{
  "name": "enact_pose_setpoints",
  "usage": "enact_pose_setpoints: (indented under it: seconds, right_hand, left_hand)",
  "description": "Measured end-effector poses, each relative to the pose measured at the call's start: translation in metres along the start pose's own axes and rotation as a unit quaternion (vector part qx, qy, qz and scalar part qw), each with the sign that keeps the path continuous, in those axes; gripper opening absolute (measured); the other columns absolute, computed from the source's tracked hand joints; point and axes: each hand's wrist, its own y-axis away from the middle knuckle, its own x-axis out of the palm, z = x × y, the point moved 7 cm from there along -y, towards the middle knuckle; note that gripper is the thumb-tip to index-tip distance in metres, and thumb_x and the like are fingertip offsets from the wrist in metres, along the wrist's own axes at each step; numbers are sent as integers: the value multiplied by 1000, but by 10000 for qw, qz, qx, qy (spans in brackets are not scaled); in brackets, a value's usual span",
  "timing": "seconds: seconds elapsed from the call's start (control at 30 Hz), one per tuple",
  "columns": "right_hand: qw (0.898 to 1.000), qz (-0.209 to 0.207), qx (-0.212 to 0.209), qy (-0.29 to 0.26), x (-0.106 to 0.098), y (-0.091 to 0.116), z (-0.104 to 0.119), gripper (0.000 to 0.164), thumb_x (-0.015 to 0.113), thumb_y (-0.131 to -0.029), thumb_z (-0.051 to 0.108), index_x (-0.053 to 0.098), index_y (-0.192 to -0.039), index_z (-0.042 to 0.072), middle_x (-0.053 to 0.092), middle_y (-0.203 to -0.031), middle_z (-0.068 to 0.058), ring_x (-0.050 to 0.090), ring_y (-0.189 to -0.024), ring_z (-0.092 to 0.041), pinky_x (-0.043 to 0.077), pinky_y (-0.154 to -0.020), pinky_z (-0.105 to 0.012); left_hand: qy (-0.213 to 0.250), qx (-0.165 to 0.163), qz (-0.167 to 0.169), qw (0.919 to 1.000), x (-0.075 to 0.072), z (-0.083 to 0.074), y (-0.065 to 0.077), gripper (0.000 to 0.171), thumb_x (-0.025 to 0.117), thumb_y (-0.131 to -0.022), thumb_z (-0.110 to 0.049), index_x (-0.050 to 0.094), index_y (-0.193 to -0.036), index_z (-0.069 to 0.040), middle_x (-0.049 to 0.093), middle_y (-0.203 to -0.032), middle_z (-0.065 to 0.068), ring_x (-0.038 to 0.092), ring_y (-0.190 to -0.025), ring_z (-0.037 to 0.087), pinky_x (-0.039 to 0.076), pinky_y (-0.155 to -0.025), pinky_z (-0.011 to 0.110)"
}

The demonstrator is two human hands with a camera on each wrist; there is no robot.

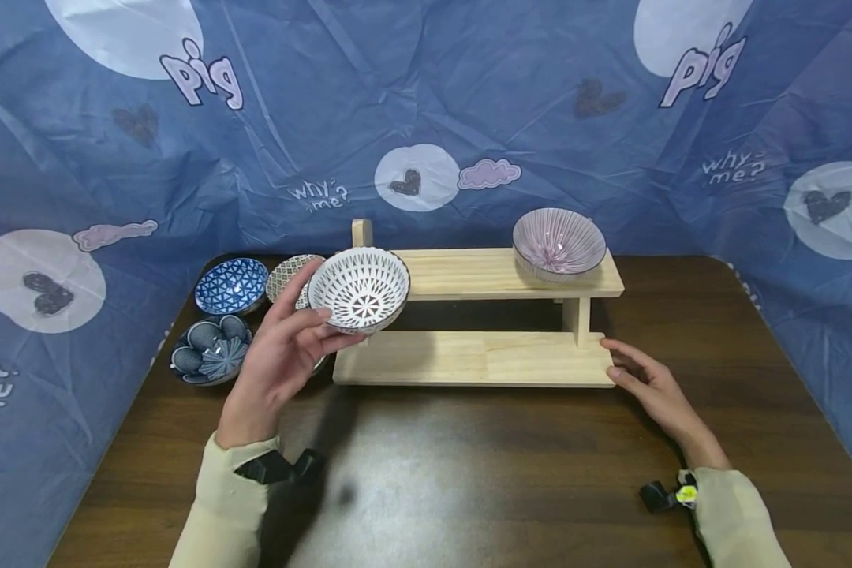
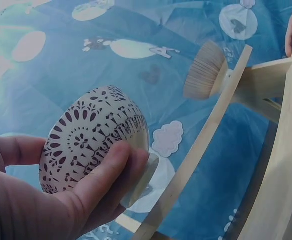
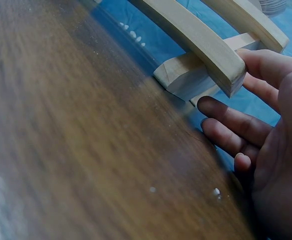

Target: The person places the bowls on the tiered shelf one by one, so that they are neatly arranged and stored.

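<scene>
My left hand (image 1: 273,363) grips a white bowl with a dark petal-like pattern (image 1: 360,285) by its side, thumb at the rim. The bowl is held up before the left end of a two-tier wooden shelf (image 1: 454,272), its inside tilted towards the head camera. In the left wrist view the bowl's patterned outside (image 2: 81,137) shows, with fingers round it. At the right end of the lower board (image 1: 468,361), my right hand (image 1: 656,394) touches the wood with its fingertips, other fingers loose. A purple-striped bowl (image 1: 559,243) stands on the right of the upper board.
Left of the shelf are a blue-and-white bowl (image 1: 231,285), a dark blue bowl (image 1: 211,351) and a beige patterned bowl (image 1: 284,276), partly hidden by my left hand. The brown table (image 1: 468,473) extends in front. A blue printed sheet (image 1: 326,102) hangs behind and at the sides.
</scene>
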Motion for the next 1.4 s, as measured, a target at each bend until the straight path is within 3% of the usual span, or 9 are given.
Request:
enact_pose_setpoints:
  seconds: [0.67, 0.77, 0.93, 1.03, 1.3, 1.4]
  right_hand:
    - [9999, -38, -141, -60, -1, 0, -1, 46, 54, -103, 17, 47, -146, 2, 45, -133, 39, 52, -110, 16, 45, -86, -6]
    - [9999, -12, -141, -70, 0, 0, 0, 46, 54, -103, 17, 47, -146, 2, 45, -133, 39, 53, -110, 15, 46, -86, -6]
    - [9999, -26, -122, -24, 0, -1, 0, 46, 54, -103, 17, 47, -146, 3, 44, -133, 39, 53, -110, 16, 46, -85, -6]
    - [9999, -26, -113, 16, 0, -1, 0, 46, 54, -104, 18, 47, -146, 4, 44, -133, 39, 53, -110, 16, 46, -85, -6]
    - [10000, -18, -76, -10, 0, 0, 0, 46, 54, -104, 18, 47, -147, 4, 45, -132, 39, 53, -110, 15, 46, -85, -7]
    - [10000, -17, -71, -16, -1, 0, 0, 46, 54, -104, 18, 47, -147, 4, 45, -132, 39, 52, -110, 16, 46, -85, -7]
  left_hand:
    - [75, -76, -105, 9999, 27, 18, -47, 80, 36, -93, 13, 15, -162, -23, 15, -166, 19, 72, -100, 22, 63, -85, 42]
    - [93, -173, -111, 9997, 31, 22, -51, 80, 37, -93, 13, 18, -161, -25, 16, -165, 19, 71, -106, 26, 61, -90, 46]
    - [104, -254, -154, 9995, 39, 26, -57, 82, 39, -92, 13, 20, -160, -28, 19, -164, 18, 51, -133, 46, 55, -99, 54]
    - [136, -258, -139, 9995, 44, 29, -61, 82, 39, -92, 13, 19, -161, -28, 19, -164, 19, 39, -140, 52, 52, -101, 56]
    - [308, -351, -138, 9988, 53, 39, -76, 82, 40, -92, 13, 19, -161, -27, 18, -163, 19, 39, -139, 53, 60, -89, 46]
    - [405, -388, -119, 9984, 57, 43, -80, 82, 40, -92, 14, 20, -160, -27, 17, -163, 19, 38, -140, 53, 59, -91, 48]
